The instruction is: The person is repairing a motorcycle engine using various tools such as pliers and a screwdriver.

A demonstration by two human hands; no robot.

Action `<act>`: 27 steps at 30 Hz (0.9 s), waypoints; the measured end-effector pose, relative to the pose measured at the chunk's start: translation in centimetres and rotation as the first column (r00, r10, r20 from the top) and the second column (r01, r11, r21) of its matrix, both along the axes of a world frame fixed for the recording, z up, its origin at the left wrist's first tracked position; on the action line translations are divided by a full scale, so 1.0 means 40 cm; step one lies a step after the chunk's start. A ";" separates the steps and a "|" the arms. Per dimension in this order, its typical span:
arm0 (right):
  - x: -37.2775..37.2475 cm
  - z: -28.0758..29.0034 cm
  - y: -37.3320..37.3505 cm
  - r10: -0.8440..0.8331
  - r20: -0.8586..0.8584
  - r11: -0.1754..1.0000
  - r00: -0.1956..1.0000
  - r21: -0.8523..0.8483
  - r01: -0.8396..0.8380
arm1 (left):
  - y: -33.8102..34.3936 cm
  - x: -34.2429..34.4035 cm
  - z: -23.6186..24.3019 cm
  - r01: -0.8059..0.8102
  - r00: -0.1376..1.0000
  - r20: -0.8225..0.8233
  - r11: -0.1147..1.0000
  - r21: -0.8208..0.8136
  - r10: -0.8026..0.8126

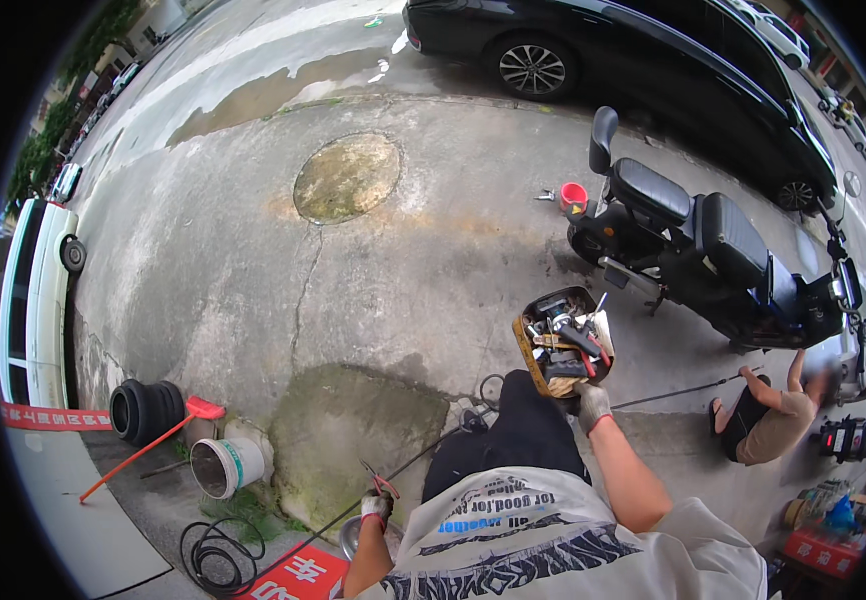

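My right hand (594, 404), in a light work glove, grips the near edge of an open toolbox (527, 352) in front of my right thigh. Jumbled hand tools fill it, among them a black power tool (578, 338) and red-handled pliers (605, 358). Lower and to the left, my gloved left hand (377, 506) is closed around a red-handled tool (384, 484), which looks like pliers with the handles apart. Beneath that hand a round metal basin (351, 535) is partly hidden by my forearm.
A black scooter (713, 245) stands right, by a red bucket (574, 194); a person (768, 420) crouches nearby. A black hose (413, 460) crosses the ground. Left are tyres (143, 410), a white bucket (225, 467) and an orange-handled broom (143, 445). A black car (633, 75) is beyond.
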State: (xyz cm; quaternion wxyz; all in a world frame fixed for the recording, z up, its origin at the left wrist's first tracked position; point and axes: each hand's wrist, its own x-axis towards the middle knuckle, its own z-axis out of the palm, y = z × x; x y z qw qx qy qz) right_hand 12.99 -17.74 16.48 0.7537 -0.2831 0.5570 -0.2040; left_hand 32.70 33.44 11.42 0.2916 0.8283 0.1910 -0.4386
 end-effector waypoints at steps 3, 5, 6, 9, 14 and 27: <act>0.143 -0.030 -0.104 0.043 -0.148 0.997 0.988 -0.056 -0.052 | -0.114 0.137 -0.001 -0.076 0.996 0.038 0.993 -0.088 0.080; 0.217 -0.051 -0.183 0.076 -0.192 0.997 0.978 -0.011 -0.080 | -0.203 0.235 -0.019 -0.095 0.990 0.087 0.982 -0.161 0.110; 0.258 -0.066 -0.227 0.080 -0.197 0.995 0.977 -0.048 -0.091 | -0.253 0.296 -0.032 -0.062 0.993 0.092 0.988 -0.143 0.076; 0.388 -0.129 -0.380 0.084 -0.188 0.982 0.979 -0.152 -0.113 | -0.450 0.496 -0.087 -0.024 0.992 0.121 0.987 -0.161 0.044; 0.580 -0.243 -0.670 0.285 -0.612 0.696 0.738 -0.397 -0.599 | -0.855 0.818 -0.162 0.173 0.981 0.080 0.982 0.075 -0.178; 0.856 -0.288 -1.018 0.178 -0.746 0.868 0.642 -0.189 -0.460 | -1.959 1.650 -0.164 0.770 0.637 0.029 0.637 0.011 -0.770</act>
